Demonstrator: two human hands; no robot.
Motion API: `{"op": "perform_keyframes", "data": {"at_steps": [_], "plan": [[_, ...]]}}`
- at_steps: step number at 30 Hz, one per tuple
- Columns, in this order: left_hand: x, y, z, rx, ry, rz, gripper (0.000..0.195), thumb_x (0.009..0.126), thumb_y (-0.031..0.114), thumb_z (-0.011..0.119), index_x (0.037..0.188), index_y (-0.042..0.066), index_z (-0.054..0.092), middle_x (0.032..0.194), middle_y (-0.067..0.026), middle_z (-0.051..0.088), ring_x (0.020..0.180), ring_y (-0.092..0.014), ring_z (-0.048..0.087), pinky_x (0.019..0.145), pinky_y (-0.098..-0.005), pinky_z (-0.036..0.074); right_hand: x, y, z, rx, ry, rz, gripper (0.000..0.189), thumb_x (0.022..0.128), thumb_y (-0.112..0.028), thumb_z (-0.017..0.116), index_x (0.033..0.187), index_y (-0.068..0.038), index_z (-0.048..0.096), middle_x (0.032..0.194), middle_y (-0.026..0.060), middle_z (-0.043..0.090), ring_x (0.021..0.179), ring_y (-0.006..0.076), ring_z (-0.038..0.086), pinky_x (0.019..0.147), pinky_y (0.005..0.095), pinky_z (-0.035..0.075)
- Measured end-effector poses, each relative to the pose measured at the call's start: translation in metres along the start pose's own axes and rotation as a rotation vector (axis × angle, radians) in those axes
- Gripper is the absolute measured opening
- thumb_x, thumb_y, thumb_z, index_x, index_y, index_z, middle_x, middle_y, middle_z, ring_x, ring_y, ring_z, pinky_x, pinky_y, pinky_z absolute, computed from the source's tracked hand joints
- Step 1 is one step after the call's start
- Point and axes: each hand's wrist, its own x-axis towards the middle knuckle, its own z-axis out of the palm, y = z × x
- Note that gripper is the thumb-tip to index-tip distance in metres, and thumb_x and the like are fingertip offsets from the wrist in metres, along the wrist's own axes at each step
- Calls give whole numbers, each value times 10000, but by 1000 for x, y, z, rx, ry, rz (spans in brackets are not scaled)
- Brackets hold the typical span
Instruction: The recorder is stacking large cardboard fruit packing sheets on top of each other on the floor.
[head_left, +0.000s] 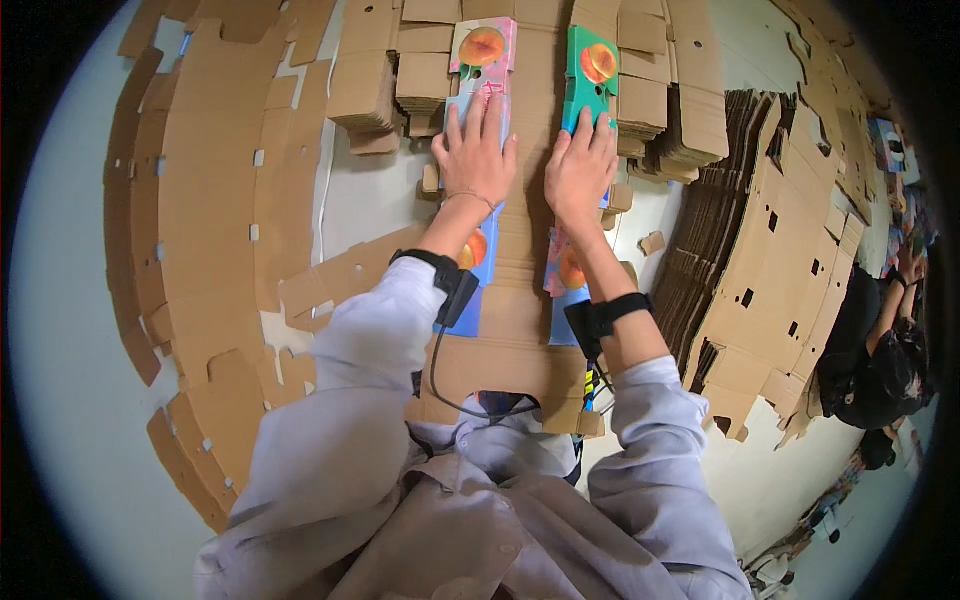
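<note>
Between my forearms lies a brown cardboard box blank, its long printed side panels folded inward. My left hand presses flat on the left panel, which is pink and blue with peach pictures. On the right panel, green at its far end and blue and pink nearer me, rests my right hand. Both hands lie palm down with fingers pointing away from me, and neither grasps anything. My palms hide the middle of each panel. At the near end, a cardboard flap with a curved cut-out lies by my waist.
Stacked flat cardboard blanks flank the box at left and right. A tall pile of die-cut sheets stands further right. Large cardboard sheets lie at left. A loose cardboard scrap sits nearby. Another person works at far right.
</note>
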Motion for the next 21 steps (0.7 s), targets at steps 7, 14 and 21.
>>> {"op": "perform_keyframes", "data": {"at_steps": [7, 14, 21], "plan": [[-6, 0, 22, 91, 69, 29, 648, 829, 449, 519, 1387, 179, 331, 1443, -34, 281, 1291, -347, 254, 939, -538, 241, -11, 9, 21, -144, 70, -131, 604, 839, -390, 514, 1330, -62, 388, 1395, 195, 318, 1292, 372, 280, 1004, 579, 217], [3, 3, -1, 44, 26, 20, 752, 777, 454, 574, 1407, 158, 289, 1453, -46, 262, 1301, -362, 234, 953, -527, 231, -4, -1, 1, -126, 58, -107, 660, 795, -369, 554, 1345, -54, 367, 1394, 210, 315, 1283, 366, 295, 1015, 552, 215], [-8, -1, 15, 60, -23, 18, 718, 775, 394, 567, 1399, 157, 302, 1449, -46, 278, 1299, -353, 235, 961, -523, 232, -17, 7, 15, -103, 47, -102, 581, 808, -268, 550, 1320, -46, 388, 1369, 229, 341, 1280, 377, 295, 1001, 576, 220]]}}
